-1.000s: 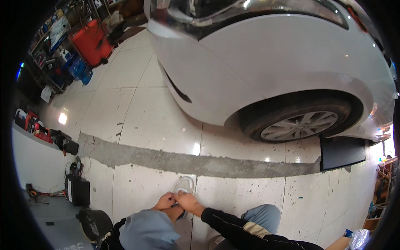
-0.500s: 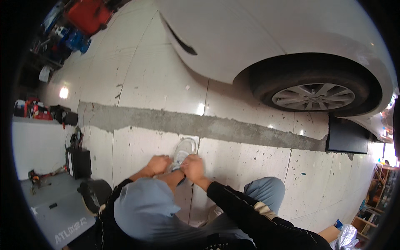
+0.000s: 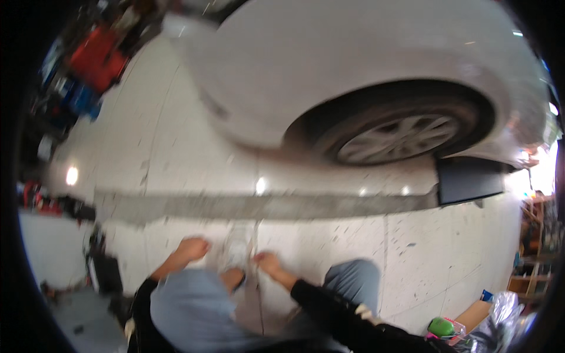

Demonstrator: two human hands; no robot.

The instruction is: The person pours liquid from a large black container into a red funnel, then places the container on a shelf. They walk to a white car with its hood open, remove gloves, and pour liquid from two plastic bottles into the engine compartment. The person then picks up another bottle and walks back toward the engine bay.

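Left fingers [image 3: 203, 246], right fingers [image 3: 261, 259] curled, grip too blurred to tell, rounded pale shoe [image 3: 238, 246] between, smooth tiles [image 3: 329, 244]

left hand [image 3: 194, 248], right hand [image 3: 269, 263] apart

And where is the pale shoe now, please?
In the head view, the pale shoe is just left of centre on the floor, between the left hand and right hand, below the grey strip.
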